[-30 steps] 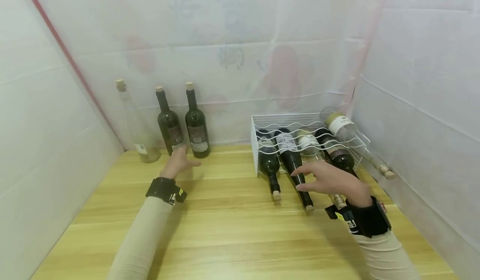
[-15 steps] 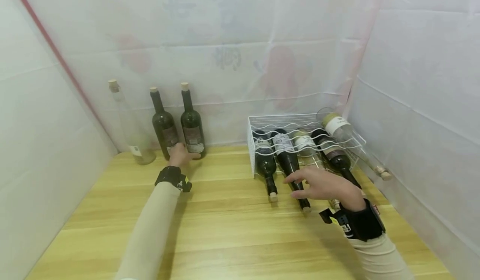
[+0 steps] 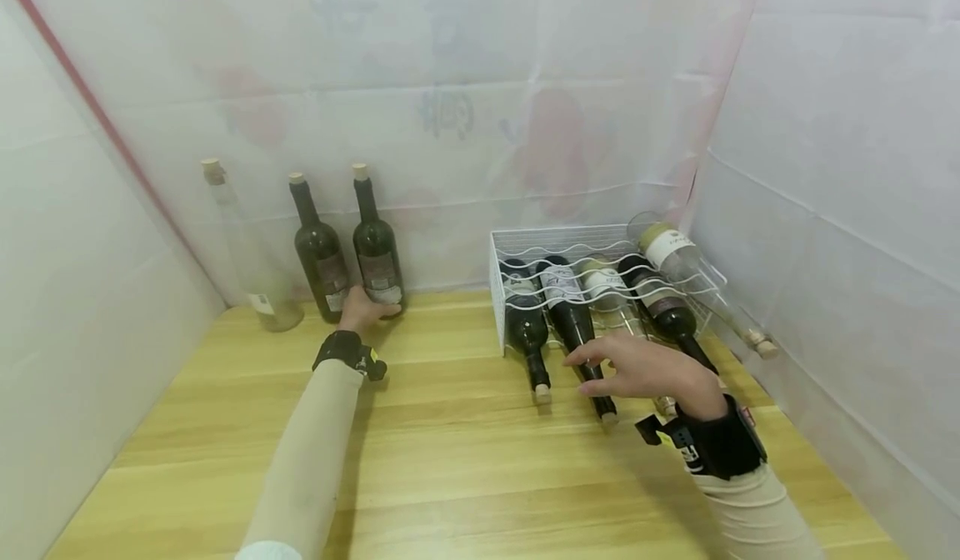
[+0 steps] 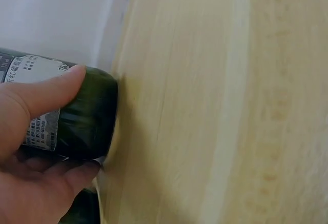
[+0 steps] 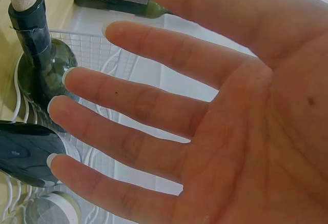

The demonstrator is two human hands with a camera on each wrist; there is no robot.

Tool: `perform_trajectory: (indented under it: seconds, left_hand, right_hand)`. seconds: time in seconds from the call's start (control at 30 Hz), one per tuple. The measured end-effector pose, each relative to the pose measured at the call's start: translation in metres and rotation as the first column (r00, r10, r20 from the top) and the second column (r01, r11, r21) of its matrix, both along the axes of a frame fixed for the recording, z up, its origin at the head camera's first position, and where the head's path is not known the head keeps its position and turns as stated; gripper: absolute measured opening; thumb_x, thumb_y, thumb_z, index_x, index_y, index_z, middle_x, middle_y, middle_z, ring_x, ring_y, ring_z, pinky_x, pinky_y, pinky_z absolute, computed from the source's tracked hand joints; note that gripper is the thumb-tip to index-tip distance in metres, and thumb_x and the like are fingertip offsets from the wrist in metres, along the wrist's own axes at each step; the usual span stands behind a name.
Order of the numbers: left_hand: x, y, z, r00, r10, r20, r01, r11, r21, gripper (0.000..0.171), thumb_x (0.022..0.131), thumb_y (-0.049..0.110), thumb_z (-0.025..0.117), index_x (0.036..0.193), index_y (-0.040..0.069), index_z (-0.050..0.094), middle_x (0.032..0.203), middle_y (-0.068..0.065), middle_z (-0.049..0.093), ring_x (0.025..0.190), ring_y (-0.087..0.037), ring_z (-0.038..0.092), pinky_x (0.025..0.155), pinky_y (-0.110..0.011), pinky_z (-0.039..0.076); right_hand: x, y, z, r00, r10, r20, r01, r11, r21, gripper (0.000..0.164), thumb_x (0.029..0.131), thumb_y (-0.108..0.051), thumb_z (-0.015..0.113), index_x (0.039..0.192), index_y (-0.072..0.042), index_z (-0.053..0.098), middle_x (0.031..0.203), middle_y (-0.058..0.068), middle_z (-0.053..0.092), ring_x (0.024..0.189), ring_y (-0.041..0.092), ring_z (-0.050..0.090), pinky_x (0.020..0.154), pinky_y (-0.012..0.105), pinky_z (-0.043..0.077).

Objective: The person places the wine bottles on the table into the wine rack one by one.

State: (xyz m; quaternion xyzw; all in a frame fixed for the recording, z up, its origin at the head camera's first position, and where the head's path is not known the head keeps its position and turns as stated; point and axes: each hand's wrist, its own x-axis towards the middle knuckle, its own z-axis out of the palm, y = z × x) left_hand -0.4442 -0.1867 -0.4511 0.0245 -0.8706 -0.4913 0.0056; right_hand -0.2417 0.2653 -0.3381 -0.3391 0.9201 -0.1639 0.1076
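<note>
My left hand (image 3: pixel 360 312) grips the lower end of a corked dark green wine bottle (image 3: pixel 377 252), which stands upright near the back wall. In the left wrist view, the thumb (image 4: pixel 56 92) crosses its white label and the fingers curl round the opposite side. Close to its left stands a second dark green wine bottle (image 3: pixel 318 247). Over bottles lying in a white wire rack (image 3: pixel 497 293), my right hand (image 3: pixel 645 368) hovers with spread, relaxed fingers and holds nothing. Nearest below it is a dark wine bottle (image 3: pixel 573 327) with its neck pointing forward.
A clear corked bottle (image 3: pixel 258 281) stands at the far left of the wooden table (image 3: pixel 450 443). Several bottles fill the rack; a clear one (image 3: pixel 697 268) lies slanted at its right end, neck jutting out. White sheeting (image 3: pixel 450 168) encloses the back and sides.
My left hand has moved right and closed round the base of the right-hand dark green bottle. The right hand has stayed over the rack. The head view has shifted slightly.
</note>
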Motion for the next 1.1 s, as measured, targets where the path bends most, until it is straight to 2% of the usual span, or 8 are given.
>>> perform_trajectory:
  seconds: [0.17, 0.37, 0.53, 0.67, 0.83, 0.97, 1.1]
  left_hand:
    - [0.0014, -0.0004, 0.004, 1.0, -0.018, -0.017, 0.018, 1.0, 0.018, 0.084, 0.084, 0.026, 0.085, 0.145, -0.008, 0.039, 0.146, -0.031, 0.051, 0.136, -0.047, 0.051, 0.119, -0.056, 0.041]
    - [0.0005, -0.0012, 0.0006, 0.999, -0.025, -0.021, 0.025, 1.0, 0.014, 0.078, 0.083, 0.029, 0.086, 0.143, -0.001, 0.046, 0.143, -0.024, 0.057, 0.132, -0.042, 0.055, 0.118, -0.053, 0.043]
    - [0.0019, 0.0004, -0.0014, 0.997, -0.008, -0.073, 0.008, 1.0, 0.006, 0.074, 0.081, 0.026, 0.087, 0.139, -0.003, 0.05, 0.138, -0.026, 0.061, 0.128, -0.042, 0.059, 0.115, -0.052, 0.046]
    - [0.0018, 0.003, -0.0029, 0.996, 0.005, -0.087, -0.005, 1.0, -0.002, 0.076, 0.08, 0.024, 0.086, 0.14, -0.003, 0.049, 0.138, -0.026, 0.061, 0.127, -0.042, 0.059, 0.114, -0.051, 0.047]
    - [0.0006, 0.0053, -0.0048, 0.995, 0.014, -0.098, -0.01, 0.999, 0.04, 0.079, 0.082, 0.028, 0.086, 0.144, 0.0, 0.046, 0.141, -0.024, 0.059, 0.13, -0.041, 0.058, 0.116, -0.051, 0.046]
    - [0.002, 0.0066, -0.0047, 0.993, 0.029, -0.115, -0.022, 0.998, 0.059, 0.074, 0.08, 0.029, 0.088, 0.138, 0.001, 0.051, 0.134, -0.023, 0.063, 0.124, -0.04, 0.061, 0.111, -0.05, 0.05]
    - [0.008, 0.0072, -0.0011, 0.99, 0.001, -0.142, 0.007, 0.999, 0.051, 0.066, 0.079, 0.028, 0.087, 0.131, 0.0, 0.056, 0.128, -0.023, 0.067, 0.117, -0.039, 0.065, 0.107, -0.049, 0.053]
  right_hand:
    - [-0.0012, -0.0009, 0.0029, 1.0, -0.007, 0.007, 0.007, 1.0, 0.009, 0.045, 0.1, -0.033, 0.067, 0.138, -0.009, 0.064, 0.136, 0.011, 0.068, 0.12, 0.034, 0.067, 0.098, 0.047, 0.056]
    - [0.0005, -0.0009, 0.0049, 0.998, -0.038, 0.043, 0.037, 0.999, 0.011, 0.046, 0.101, -0.035, 0.065, 0.141, -0.013, 0.061, 0.141, 0.011, 0.065, 0.124, 0.035, 0.065, 0.101, 0.046, 0.055]
    - [0.0001, 0.0009, 0.0055, 0.998, -0.041, 0.04, 0.041, 0.999, 0.006, 0.045, 0.101, -0.032, 0.065, 0.141, -0.012, 0.062, 0.14, 0.012, 0.066, 0.123, 0.037, 0.065, 0.1, 0.047, 0.055]
    - [-0.0003, 0.002, 0.0045, 0.998, -0.039, 0.054, 0.039, 0.999, 0.004, 0.047, 0.101, -0.037, 0.064, 0.142, -0.013, 0.061, 0.14, 0.011, 0.065, 0.124, 0.036, 0.065, 0.101, 0.046, 0.055]
    - [0.0011, 0.002, 0.0041, 0.997, -0.038, 0.063, 0.038, 0.999, -0.005, 0.05, 0.101, -0.041, 0.063, 0.141, -0.012, 0.061, 0.14, 0.013, 0.065, 0.124, 0.037, 0.065, 0.101, 0.046, 0.055]
    - [0.0025, 0.0024, 0.0034, 0.996, -0.042, 0.075, 0.043, 0.999, -0.01, 0.049, 0.101, -0.038, 0.064, 0.14, -0.009, 0.062, 0.14, 0.013, 0.066, 0.124, 0.038, 0.065, 0.101, 0.048, 0.055]
    - [0.0035, 0.0041, 0.0037, 0.997, -0.04, 0.069, 0.041, 0.999, -0.007, 0.049, 0.101, -0.038, 0.064, 0.14, -0.009, 0.062, 0.139, 0.013, 0.066, 0.124, 0.038, 0.065, 0.101, 0.049, 0.055]
